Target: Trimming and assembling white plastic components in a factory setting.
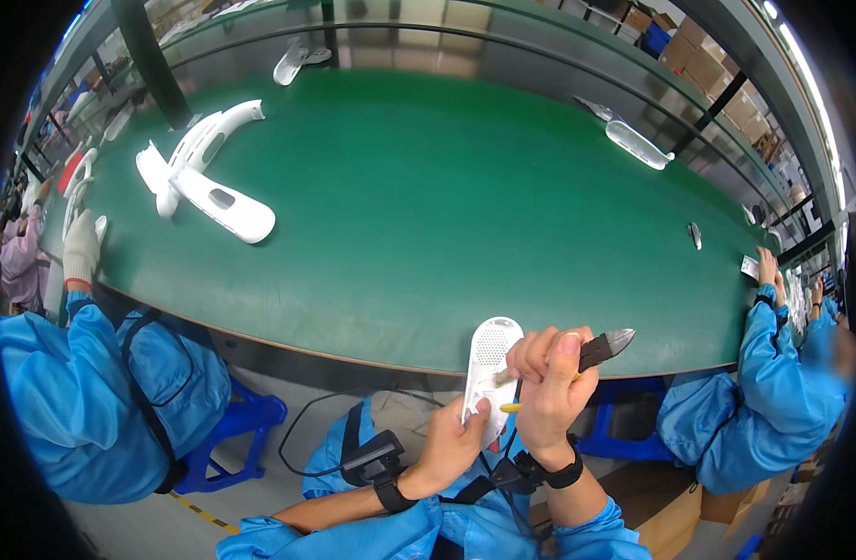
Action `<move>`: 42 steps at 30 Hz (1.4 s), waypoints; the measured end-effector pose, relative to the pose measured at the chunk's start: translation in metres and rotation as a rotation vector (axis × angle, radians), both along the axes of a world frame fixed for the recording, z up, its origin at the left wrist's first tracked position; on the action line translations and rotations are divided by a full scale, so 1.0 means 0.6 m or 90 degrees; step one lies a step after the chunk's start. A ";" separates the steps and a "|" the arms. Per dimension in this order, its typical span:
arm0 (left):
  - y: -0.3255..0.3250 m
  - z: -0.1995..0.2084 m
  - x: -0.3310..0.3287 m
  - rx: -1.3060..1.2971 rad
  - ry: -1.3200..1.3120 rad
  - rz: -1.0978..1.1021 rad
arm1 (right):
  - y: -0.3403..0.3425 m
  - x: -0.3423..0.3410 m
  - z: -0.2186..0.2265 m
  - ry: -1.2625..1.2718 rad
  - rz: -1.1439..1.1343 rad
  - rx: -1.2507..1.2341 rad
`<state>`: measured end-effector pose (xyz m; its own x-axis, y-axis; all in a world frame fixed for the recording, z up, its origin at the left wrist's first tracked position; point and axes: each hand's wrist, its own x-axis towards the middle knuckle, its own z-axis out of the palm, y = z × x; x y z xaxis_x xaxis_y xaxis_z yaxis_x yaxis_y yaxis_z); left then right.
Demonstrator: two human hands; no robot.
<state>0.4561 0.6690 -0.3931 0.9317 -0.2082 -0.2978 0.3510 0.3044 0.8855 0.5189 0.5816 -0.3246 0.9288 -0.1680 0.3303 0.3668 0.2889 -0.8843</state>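
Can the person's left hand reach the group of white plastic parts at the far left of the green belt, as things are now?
Probably not. The left hand holds a white perforated part at the near edge, and the white plastic parts lie far across the green belt, in front of a neighbouring worker. Nothing blocks the way.

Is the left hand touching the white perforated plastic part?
Touching. The head view shows the left hand gripping the lower end of the white perforated part, thumb pressed on its face, with no gap visible.
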 end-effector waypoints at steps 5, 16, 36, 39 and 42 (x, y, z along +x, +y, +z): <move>0.001 0.001 0.003 0.015 -0.045 0.003 | -0.001 0.007 0.017 -0.038 -0.034 0.048; 0.002 0.006 0.014 0.125 -0.130 0.041 | 0.026 -0.007 -0.003 -0.016 -0.056 -0.057; 0.002 0.003 0.027 0.135 -0.181 0.076 | 0.032 0.007 0.003 -0.025 -0.046 -0.122; 0.011 0.009 0.026 0.082 -0.083 0.013 | 0.011 0.015 0.032 -0.097 -0.003 0.067; 0.006 -0.003 0.022 0.065 -0.086 0.030 | 0.025 -0.001 -0.007 -0.011 0.001 -0.060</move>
<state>0.4693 0.6723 -0.3951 0.9727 -0.1391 -0.1859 0.2138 0.2243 0.9508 0.5181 0.5968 -0.3285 0.9230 -0.1344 0.3605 0.3819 0.2052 -0.9011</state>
